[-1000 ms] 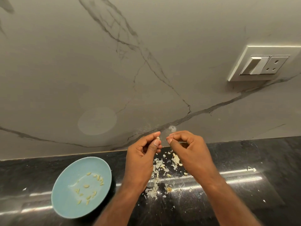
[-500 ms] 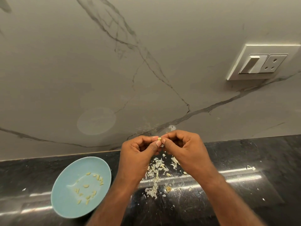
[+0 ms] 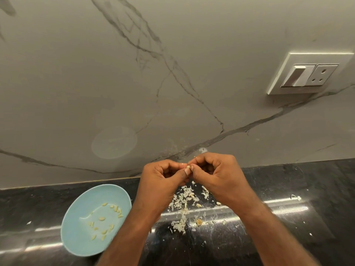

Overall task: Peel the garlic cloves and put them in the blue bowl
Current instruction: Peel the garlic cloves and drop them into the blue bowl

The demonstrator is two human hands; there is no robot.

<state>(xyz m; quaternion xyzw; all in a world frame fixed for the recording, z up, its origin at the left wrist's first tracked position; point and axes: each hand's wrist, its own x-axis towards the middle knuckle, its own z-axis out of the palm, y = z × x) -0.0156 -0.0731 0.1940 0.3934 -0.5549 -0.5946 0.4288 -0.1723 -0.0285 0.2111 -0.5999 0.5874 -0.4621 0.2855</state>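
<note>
A small pale garlic clove (image 3: 188, 167) is pinched between the fingertips of both hands, above the black counter. My left hand (image 3: 163, 183) holds it from the left with thumb and forefinger. My right hand (image 3: 217, 177) pinches it from the right, its other fingers curled. The blue bowl (image 3: 76, 237) sits on the counter to the lower left of my left arm, with several peeled cloves (image 3: 104, 224) inside. A scatter of white garlic skins (image 3: 181, 206) and a few loose cloves (image 3: 199, 205) lies on the counter under my hands.
The glossy black counter (image 3: 288, 237) runs along a grey marble wall (image 3: 134, 83). A white switch and socket plate (image 3: 307, 73) is on the wall at the upper right. A small skin scrap (image 3: 295, 197) lies to the right.
My hands have come together from slightly apart. Both now pinch the clove between their fingertips, and they have drifted a little to the right.
</note>
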